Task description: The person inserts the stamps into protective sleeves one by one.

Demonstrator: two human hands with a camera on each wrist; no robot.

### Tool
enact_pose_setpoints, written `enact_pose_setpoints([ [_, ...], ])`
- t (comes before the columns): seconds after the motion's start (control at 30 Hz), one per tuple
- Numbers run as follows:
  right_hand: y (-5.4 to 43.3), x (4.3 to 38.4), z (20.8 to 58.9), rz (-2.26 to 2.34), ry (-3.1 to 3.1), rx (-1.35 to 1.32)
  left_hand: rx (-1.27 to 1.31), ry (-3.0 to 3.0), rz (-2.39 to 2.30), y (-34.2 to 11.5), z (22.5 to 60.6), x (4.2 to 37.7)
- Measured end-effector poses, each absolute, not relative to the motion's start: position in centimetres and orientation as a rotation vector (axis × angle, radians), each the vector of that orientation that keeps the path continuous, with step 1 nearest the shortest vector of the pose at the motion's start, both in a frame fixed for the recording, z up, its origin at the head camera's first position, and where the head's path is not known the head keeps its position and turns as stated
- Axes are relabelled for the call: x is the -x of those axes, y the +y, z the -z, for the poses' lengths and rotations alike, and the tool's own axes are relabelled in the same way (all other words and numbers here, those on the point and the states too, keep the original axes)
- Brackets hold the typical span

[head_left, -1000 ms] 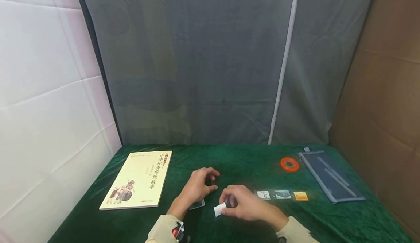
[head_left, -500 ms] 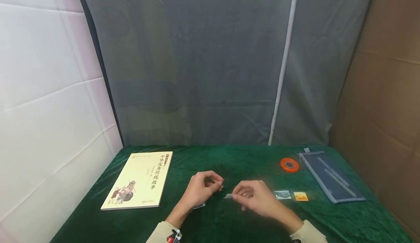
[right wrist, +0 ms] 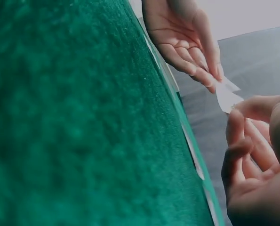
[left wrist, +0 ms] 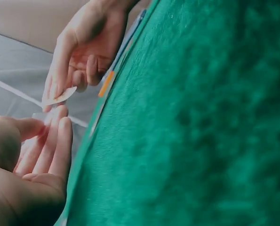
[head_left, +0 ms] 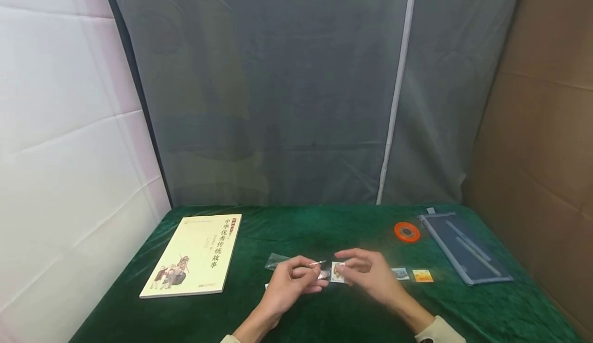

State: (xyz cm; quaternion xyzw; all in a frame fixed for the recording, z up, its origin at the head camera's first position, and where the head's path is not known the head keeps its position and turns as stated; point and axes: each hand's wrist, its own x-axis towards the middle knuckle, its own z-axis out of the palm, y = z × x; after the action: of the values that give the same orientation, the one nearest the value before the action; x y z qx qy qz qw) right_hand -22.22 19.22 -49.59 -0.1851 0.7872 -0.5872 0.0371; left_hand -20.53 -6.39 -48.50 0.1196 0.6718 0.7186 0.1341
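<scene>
My right hand (head_left: 370,276) pinches a small stamp-like picture card (head_left: 338,272) with a white border, in front of my chest. Facing it, my left hand (head_left: 294,281) pinches a small clear plastic sleeve (left wrist: 40,117) between thumb and fingers. In the right wrist view the card (right wrist: 227,98) looks slightly bent, and its edge meets the sleeve at the left fingertips. Whether the card's edge is inside the sleeve, I cannot tell. Another piece of clear plastic (head_left: 276,261) shows behind the left hand, and a white corner peeks out beneath that hand.
To the right lie a bluish picture card (head_left: 401,274) and a yellow one (head_left: 422,276). Behind them are an orange ring-shaped roll (head_left: 407,232) and a dark mesh pouch (head_left: 465,250). A cream book (head_left: 192,255) lies at left on the green cloth (head_left: 319,229).
The right hand has raised the card and turned it from its white back to its picture side. The left hand, loosely curled a second ago, now pinches the clear sleeve; the hands have come together.
</scene>
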Motion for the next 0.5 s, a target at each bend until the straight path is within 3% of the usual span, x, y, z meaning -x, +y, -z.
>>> enact_pose_setpoints([
  [0.5,18.7,21.92,50.44,1.914,2.063,0.571,-0.307,1.924,-2.151,-6.08,49.09,20.2],
])
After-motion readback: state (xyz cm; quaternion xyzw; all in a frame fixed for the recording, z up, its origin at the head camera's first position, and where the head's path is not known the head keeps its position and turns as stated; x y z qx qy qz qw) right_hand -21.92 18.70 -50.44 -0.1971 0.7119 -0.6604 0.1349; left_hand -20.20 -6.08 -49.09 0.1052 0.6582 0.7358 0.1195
